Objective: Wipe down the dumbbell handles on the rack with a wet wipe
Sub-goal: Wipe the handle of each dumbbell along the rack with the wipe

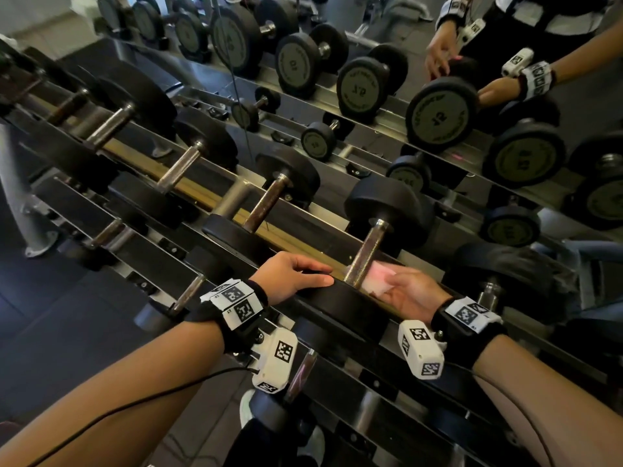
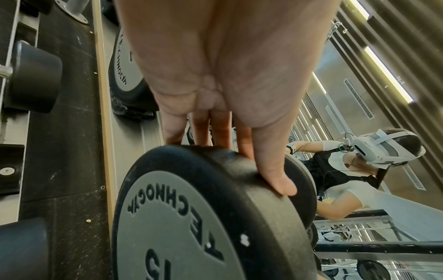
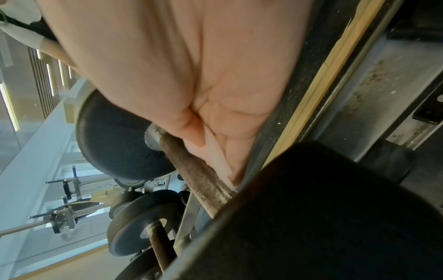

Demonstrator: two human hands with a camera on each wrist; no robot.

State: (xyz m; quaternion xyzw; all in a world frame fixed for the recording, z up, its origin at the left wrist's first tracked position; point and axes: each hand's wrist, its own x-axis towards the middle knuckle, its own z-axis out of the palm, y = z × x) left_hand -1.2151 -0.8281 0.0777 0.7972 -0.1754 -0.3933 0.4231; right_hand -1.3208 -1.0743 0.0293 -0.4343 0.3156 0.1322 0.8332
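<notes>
The dumbbell being wiped lies on the rack's upper tier, with a rusty knurled handle (image 1: 367,254) (image 3: 199,176) between two black heads. My left hand (image 1: 296,274) (image 2: 227,75) rests on top of its near head (image 1: 340,301) (image 2: 187,217), fingers laid over the rim and thumb along the edge. My right hand (image 1: 404,288) (image 3: 191,66) pinches a white wet wipe (image 1: 379,278) (image 3: 218,155) and presses it against the lower end of the handle, right beside the near head (image 3: 323,208). The far head (image 1: 387,203) is untouched.
Several more dumbbells (image 1: 269,200) line the same tier to the left, and smaller ones (image 1: 188,294) sit on the tier below. A yellow strip runs along the rack rail (image 1: 188,187). The mirror behind (image 1: 438,112) reflects the rack and my arms.
</notes>
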